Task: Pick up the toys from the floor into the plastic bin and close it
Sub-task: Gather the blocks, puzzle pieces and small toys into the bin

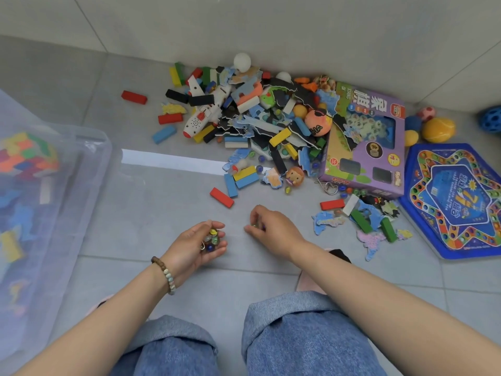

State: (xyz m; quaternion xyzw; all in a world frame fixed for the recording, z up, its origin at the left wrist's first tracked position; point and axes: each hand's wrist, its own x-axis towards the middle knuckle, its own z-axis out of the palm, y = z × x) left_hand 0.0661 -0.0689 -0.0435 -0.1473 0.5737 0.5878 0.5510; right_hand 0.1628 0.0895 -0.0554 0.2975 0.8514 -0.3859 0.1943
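Grey tiled floor [235, 280]; pale wall [271, 23] behind; beaded bracelet [164, 274]; blue jeans [298, 343]; pink slipper [307, 280]

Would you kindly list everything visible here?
plastic bin: one, clear, left, toys inside
toy pile: many blocks, puzzle pieces, mixed colours, centre back
toy plane: one, white and red, in pile
game box: one, purple, right of pile
game board: one, blue, far right
balls: several, mixed colours, far right, back
marbles: handful, mixed colours, centre foreground
left hand: cups the marbles
right hand: pinches one marble

Toys [271, 126], plastic bin [81, 172] on floor [271, 267]
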